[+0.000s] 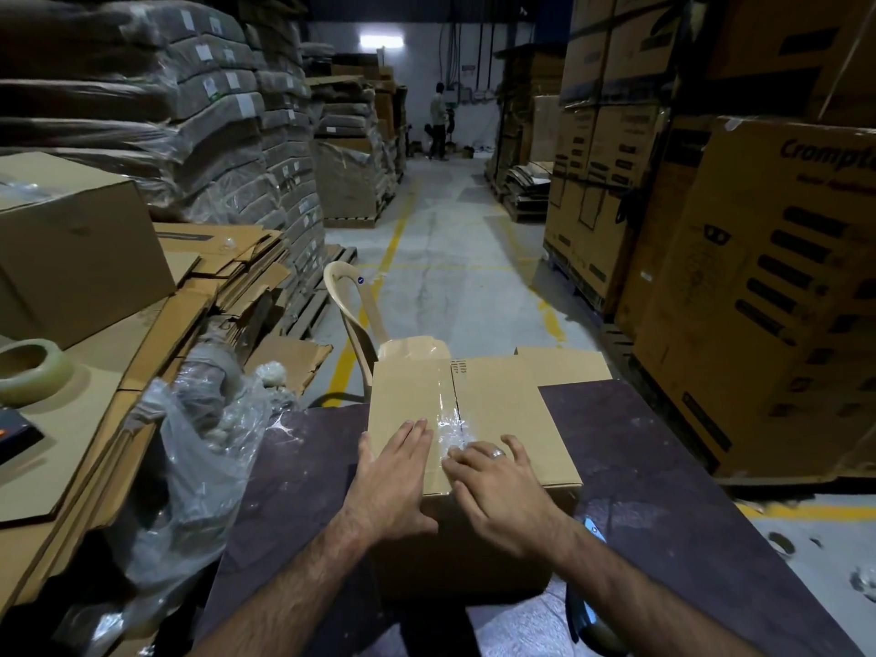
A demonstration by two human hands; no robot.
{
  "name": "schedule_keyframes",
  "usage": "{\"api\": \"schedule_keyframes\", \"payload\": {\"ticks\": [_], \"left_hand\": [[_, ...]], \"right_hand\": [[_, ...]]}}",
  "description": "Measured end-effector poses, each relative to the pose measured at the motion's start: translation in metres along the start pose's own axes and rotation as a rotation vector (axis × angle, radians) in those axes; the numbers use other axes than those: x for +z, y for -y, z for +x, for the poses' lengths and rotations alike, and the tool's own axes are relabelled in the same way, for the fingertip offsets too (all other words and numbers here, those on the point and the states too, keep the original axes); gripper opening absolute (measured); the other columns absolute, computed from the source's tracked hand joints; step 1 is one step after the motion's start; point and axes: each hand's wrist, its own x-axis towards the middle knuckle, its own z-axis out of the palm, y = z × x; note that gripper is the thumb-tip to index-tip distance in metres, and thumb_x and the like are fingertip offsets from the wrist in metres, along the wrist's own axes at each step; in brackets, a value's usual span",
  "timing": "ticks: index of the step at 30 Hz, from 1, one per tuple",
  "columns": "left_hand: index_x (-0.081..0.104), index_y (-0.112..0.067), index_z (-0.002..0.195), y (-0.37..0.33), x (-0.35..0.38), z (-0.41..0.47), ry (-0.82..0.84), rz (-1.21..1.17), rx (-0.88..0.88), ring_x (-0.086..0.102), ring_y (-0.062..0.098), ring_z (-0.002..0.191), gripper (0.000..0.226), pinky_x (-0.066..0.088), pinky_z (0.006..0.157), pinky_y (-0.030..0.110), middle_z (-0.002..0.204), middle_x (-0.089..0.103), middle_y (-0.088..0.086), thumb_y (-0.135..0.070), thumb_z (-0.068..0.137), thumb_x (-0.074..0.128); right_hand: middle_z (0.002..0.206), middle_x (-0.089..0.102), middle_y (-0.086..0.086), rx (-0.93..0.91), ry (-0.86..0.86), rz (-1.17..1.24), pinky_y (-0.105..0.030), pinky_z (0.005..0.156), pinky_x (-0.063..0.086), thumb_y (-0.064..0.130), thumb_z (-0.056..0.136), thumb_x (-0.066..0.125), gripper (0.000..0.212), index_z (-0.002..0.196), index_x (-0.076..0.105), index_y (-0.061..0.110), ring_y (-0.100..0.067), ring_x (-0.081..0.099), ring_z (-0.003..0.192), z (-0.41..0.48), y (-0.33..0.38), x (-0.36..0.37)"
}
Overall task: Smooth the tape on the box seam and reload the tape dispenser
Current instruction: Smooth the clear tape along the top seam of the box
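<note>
A brown cardboard box (502, 419) stands on the dark table (663, 467) in front of me. Clear shiny tape (448, 410) runs along its centre seam. My left hand (391, 476) lies flat on the box top just left of the seam, its fingers straight. My right hand (493, 486), wearing a ring, presses its fingertips on the tape at the near end of the seam. A roll of tape (31, 369) sits on flattened cardboard at the far left. A blue-edged object (592, 528), possibly the tape dispenser, peeks out beside the box by my right forearm, mostly hidden.
Crumpled clear plastic (199, 457) lies left of the table. A beige plastic chair (360, 310) stands behind the box. Flattened cartons (227, 272) and a closed box (80, 248) pile at left; tall printed cartons (758, 301) at right. A person (438, 120) stands far down the aisle.
</note>
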Motion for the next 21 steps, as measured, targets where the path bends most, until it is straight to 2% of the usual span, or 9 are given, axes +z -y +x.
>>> {"api": "schedule_keyframes", "payload": {"ticks": [4, 6, 11, 17, 21], "left_hand": [[-0.004, -0.013, 0.153, -0.001, 0.0, 0.0, -0.007, -0.003, 0.01, -0.006, 0.017, 0.149, 0.119, 0.006, 0.114, 0.065, 0.163, -0.006, 0.001, -0.064, 0.072, 0.068], [-0.004, -0.013, 0.153, -0.001, 0.0, -0.001, -0.007, 0.003, 0.009, -0.006, 0.017, 0.149, 0.119, 0.006, 0.114, 0.066, 0.163, -0.006, 0.001, -0.064, 0.072, 0.068], [-0.005, -0.014, 0.153, 0.001, 0.0, -0.001, -0.011, 0.002, 0.005, -0.007, 0.016, 0.149, 0.118, 0.005, 0.115, 0.064, 0.163, -0.007, 0.0, -0.062, 0.073, 0.067], [-0.006, -0.013, 0.153, -0.001, 0.0, -0.001, -0.019, -0.008, 0.001, -0.008, 0.015, 0.149, 0.118, 0.004, 0.114, 0.063, 0.163, -0.008, 0.0, -0.058, 0.073, 0.069], [-0.006, -0.013, 0.153, -0.001, -0.001, -0.002, -0.005, -0.002, 0.003, -0.008, 0.015, 0.149, 0.117, 0.004, 0.115, 0.063, 0.163, -0.008, 0.0, -0.06, 0.074, 0.067]], "right_hand": [[0.129, 0.059, 0.006, -0.046, -0.067, 0.03, -0.037, 0.107, 0.011, 0.037, 0.093, 0.027, 0.046, 0.126, 0.056, 0.024, -0.011, 0.051, 0.118, -0.021, 0.001, 0.006], [0.121, 0.064, 0.008, -0.045, -0.1, -0.02, -0.036, 0.105, 0.014, 0.034, 0.092, 0.035, 0.039, 0.12, 0.06, 0.026, -0.01, 0.058, 0.109, -0.024, -0.002, 0.007], [0.127, 0.06, 0.001, -0.027, -0.064, -0.034, -0.038, 0.106, 0.007, 0.035, 0.092, 0.022, 0.048, 0.12, 0.058, 0.021, -0.02, 0.056, 0.112, 0.003, 0.002, 0.003], [0.121, 0.063, 0.009, -0.033, -0.101, 0.004, -0.04, 0.106, 0.015, 0.033, 0.09, 0.037, 0.037, 0.119, 0.059, 0.027, -0.011, 0.058, 0.105, -0.028, 0.004, 0.009], [0.122, 0.062, 0.007, -0.009, -0.077, -0.01, -0.042, 0.107, 0.01, 0.035, 0.092, 0.029, 0.04, 0.118, 0.059, 0.027, -0.014, 0.057, 0.107, -0.006, 0.003, 0.005]]}}
